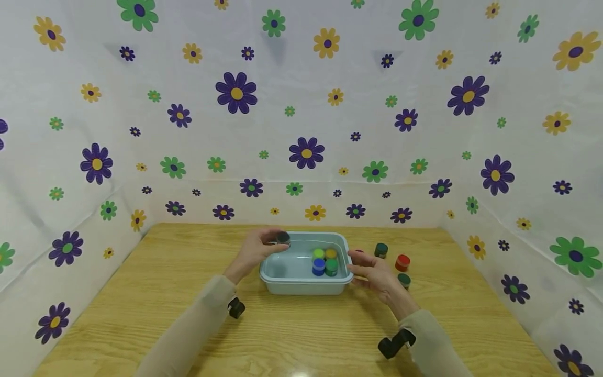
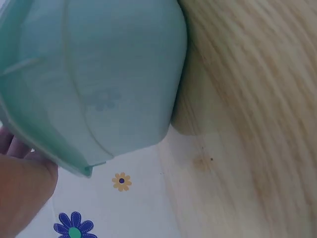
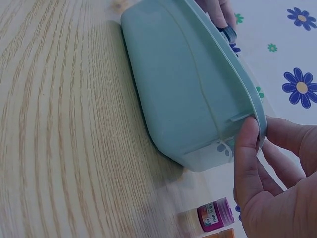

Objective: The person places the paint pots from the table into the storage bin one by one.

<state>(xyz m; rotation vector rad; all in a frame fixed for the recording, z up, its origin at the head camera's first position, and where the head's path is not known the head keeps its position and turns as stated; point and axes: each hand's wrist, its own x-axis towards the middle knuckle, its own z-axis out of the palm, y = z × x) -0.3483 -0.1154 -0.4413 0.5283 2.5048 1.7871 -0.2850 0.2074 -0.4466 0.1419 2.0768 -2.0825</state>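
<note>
A light blue-green plastic tub (image 1: 301,288) stands on the wooden table. Over its left end, my left hand (image 1: 252,254) holds a small dark-lidded jar (image 1: 283,238) between thumb and fingers. My right hand (image 1: 377,275) pinches the tub's right rim, with fingers on both sides of it in the right wrist view. Inside the tub, toward the right, sit a blue jar (image 1: 319,267), a green jar (image 1: 331,267), a lime jar (image 1: 319,254) and an orange-yellow jar (image 1: 331,254). In the left wrist view the tub wall hides most of my left hand (image 2: 25,183).
Right of the tub stand a red jar (image 1: 402,263), a dark green jar (image 1: 381,250) and another dark green one (image 1: 404,280) beside my right hand. The right wrist view shows a magenta jar (image 3: 215,215) near an orange thing (image 3: 221,234). Flowered cloth (image 1: 306,199) hangs behind the table.
</note>
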